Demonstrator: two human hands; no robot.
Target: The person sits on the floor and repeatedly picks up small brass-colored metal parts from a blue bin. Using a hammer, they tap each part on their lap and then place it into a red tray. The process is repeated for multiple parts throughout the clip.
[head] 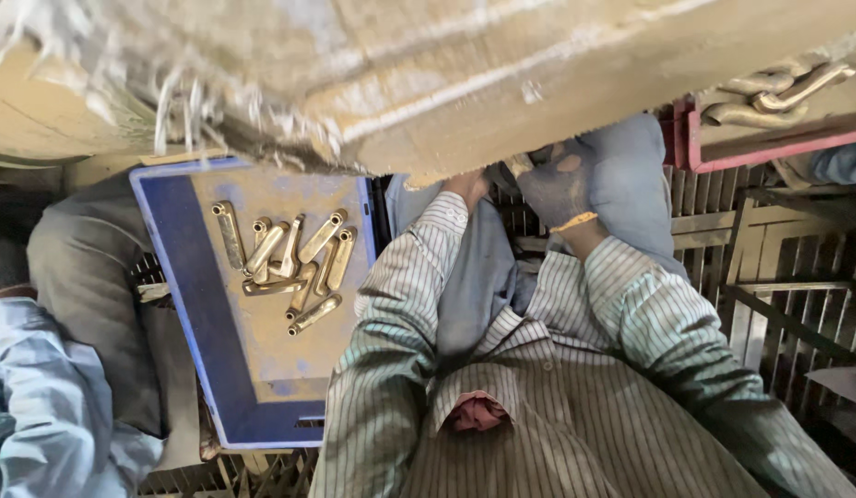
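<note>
Both hands reached up under the worn table (538,83) at twelve o'clock: the left hand (466,187) half hidden, the gloved right hand (555,189) curled, grip unclear. Brass parts (289,263) lay in the blue tray (183,304) at nine o'clock, within reach.

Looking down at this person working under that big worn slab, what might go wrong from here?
Both hands reach under the heavy frayed slab; the left hand is half hidden and bare, so it might get pinched or scraped. The right hand wears a worn glove with holes, so protection looks thin. The brass-coloured metal parts lie loose in the blue tray and might slide out if it is knocked.
</note>
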